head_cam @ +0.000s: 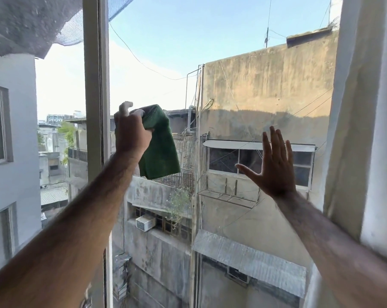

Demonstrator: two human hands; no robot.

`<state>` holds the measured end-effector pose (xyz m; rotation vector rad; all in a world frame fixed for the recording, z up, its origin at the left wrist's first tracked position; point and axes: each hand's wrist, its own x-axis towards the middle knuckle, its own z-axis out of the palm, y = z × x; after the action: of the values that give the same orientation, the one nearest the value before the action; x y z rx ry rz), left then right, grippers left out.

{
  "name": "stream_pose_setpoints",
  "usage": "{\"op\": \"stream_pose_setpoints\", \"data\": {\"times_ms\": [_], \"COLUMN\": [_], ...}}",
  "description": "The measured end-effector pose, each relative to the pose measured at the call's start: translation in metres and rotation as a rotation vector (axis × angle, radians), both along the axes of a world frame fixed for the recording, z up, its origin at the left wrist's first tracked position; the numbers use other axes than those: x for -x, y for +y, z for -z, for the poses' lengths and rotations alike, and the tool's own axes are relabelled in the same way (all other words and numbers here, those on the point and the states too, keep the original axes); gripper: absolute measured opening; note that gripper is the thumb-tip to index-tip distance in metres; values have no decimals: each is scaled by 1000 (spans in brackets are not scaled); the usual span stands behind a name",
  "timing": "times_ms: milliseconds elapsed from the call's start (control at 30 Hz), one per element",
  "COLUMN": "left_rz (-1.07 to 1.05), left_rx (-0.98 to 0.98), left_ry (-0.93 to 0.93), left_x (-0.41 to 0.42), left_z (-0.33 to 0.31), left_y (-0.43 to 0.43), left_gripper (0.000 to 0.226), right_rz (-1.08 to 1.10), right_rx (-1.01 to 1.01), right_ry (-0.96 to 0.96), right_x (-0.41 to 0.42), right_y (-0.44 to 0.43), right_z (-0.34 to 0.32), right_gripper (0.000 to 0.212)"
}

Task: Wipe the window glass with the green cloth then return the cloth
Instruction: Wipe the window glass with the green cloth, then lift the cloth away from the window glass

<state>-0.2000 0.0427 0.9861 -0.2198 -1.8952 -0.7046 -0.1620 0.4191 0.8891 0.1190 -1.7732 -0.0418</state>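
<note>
A dark green cloth [160, 147] hangs folded from my left hand [130, 130], which grips its top edge, raised in front of the window glass [232, 63] just right of the grey vertical frame bar [97, 107]. My right hand [274, 165] is raised flat toward the same pane, fingers spread and pointing up, holding nothing. Whether the cloth or the right palm touches the glass cannot be told.
A pale curtain [352, 107] hangs along the pane's right edge, close to my right forearm. Left of the frame bar is a second pane [61, 96]. Buildings, wires and a netted awning lie outside, beyond the glass.
</note>
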Motion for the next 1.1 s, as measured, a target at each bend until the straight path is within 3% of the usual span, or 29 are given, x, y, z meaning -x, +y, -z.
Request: {"op": "stream_pose_setpoints", "data": {"times_ms": [267,433,500,567,633,667,733,867,1100], "left_rz": [127,310,373,436,510,554,615,783,885], "left_rx": [101,2,-79,-161,-239,-284,-372,-557,-703], "left_ry": [-26,-41,-73,-93,-78,-88,-203,-550,-1004], "left_x": [-27,-53,-61,-68,-73,-75,-78,-69,-74], "left_z": [-8,-2,4,14,29,39,65,140,303], "left_y": [-4,-5,-5,-6,-12,-17,-30,-56,-82], "left_gripper": [34,38,42,48,60,67,72,39,17], "right_rz": [-13,-366,-531,-685,-797,-842,-928,-1064,-1008], "right_rx": [215,33,184,451,638,713,871,1106,1413], "right_ry": [-291,-334,-527,-738,-755,-751,-772,-822,-1014], "right_x": [-37,-59,-69,-71,-69,-71,-78,-85,-93], "right_y": [-49,-106,-137,-164,-174,-176,-176,-171,-175], "right_z": [-21,-21,-23,-20,-13,-6,14,75,233], "right_gripper": [102,94,98,75,32,22,22,17,10]}}
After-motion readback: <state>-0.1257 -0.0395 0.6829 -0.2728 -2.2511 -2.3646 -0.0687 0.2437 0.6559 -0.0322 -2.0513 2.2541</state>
